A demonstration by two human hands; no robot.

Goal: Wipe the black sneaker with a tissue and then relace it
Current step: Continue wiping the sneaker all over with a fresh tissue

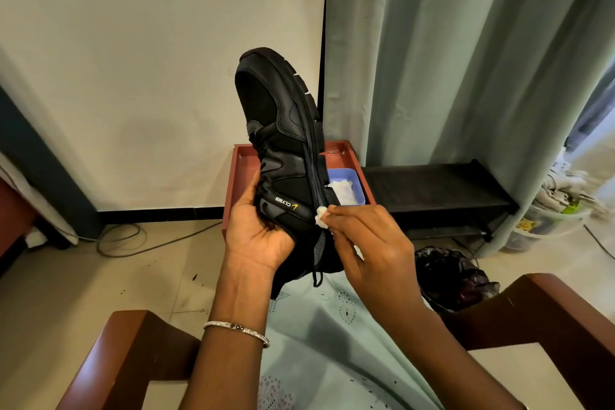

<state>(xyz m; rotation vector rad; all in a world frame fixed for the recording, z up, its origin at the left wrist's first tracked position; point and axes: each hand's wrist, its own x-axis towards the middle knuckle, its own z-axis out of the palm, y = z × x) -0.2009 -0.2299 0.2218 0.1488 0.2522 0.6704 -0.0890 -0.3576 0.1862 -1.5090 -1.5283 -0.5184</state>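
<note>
Gripped round the upper by the left hand (259, 236), the black sneaker (276, 130) was held toe-up over the lap (316, 343), a tissue wad (321, 221) pinched by the right hand (369, 253) against its midsole; wiping was judged underway, further strokes along the sole edge being required next.

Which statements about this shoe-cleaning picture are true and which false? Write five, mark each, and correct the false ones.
1. The left hand holds the black sneaker with its toe end uppermost. True.
2. The right hand pinches a tissue against the edge of the sneaker's sole. True.
3. The blue tub is empty. False: something white lies in it.
4. The bracelet is on the right wrist. False: it is on the left wrist.
5. A dark plastic bag lies on the floor to the right of the hands. True.
</note>
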